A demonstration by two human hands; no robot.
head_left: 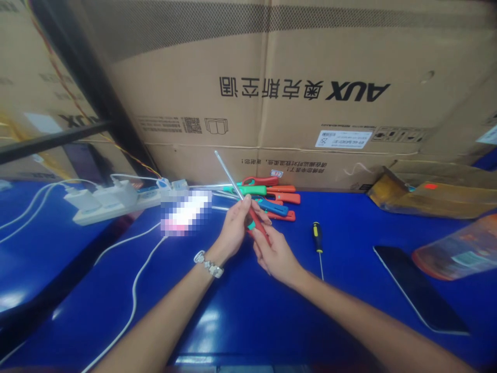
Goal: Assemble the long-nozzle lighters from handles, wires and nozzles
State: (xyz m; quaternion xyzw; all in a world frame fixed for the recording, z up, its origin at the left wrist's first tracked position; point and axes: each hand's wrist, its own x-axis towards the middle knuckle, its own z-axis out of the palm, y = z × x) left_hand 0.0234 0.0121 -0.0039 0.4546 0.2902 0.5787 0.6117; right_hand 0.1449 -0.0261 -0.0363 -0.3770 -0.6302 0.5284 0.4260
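Note:
Between my two hands I hold a red long-necked gas lighter [259,224], tilted with its metal tube pointing up and to the left. My left hand [235,223], with a bracelet [208,264] at the wrist, is closed around the front of the handle near the tube. The fingers of my right hand [277,254] are wrapped round the rear of the red handle. A green trigger shows between the hands. Just behind lies a pile of several more lighters, among them a green lighter [252,190] and a blue lighter [276,207]; my hands cover part of it.
Right of my hands lies a black and yellow screwdriver [317,241]. Further right are a dark phone [421,290] and a clear plastic jar [458,251] on its side. A power strip [116,203] with white cables sits left. A large cardboard box [279,52] stands behind.

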